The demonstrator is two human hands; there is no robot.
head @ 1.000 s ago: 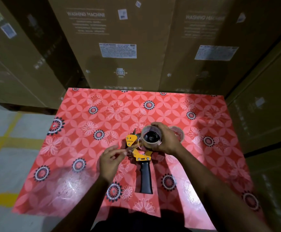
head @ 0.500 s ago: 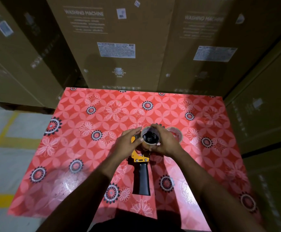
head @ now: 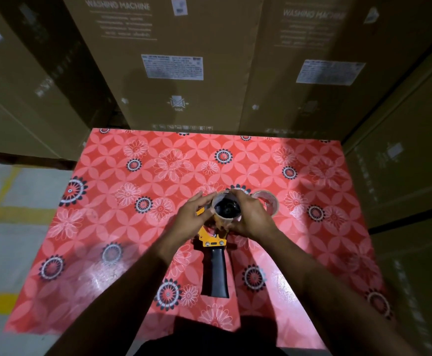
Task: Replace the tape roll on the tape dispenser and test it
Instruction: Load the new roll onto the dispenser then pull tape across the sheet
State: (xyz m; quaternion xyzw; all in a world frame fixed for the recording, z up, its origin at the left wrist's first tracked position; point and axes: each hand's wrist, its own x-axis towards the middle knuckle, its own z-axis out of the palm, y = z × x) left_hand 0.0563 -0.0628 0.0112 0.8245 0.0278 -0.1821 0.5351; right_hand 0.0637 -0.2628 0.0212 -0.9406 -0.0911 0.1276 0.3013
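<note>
On red floral tablecloth (head: 137, 227): yellow tape dispenser (head: 213, 241) lying flat, black handle (head: 217, 273) toward viewer. Tape roll (head: 226, 209) seated at dispenser's head, gripped by right hand (head: 250, 217); left hand (head: 193, 217) touching roll's left side, fingers spread. Second roll (head: 270, 201) just right. Cartons (head: 179, 73) behind.

Glossy, smooth red floral table cover (head: 137, 227) – matt brown cardboard boxes (head: 184, 34) behind; the tape dispenser (head: 213, 242) has a matt black handle.

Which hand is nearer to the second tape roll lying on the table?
Right. The right hand lies just beside the loose tape roll; the left hand is farther, beyond the tape dispenser.
</note>
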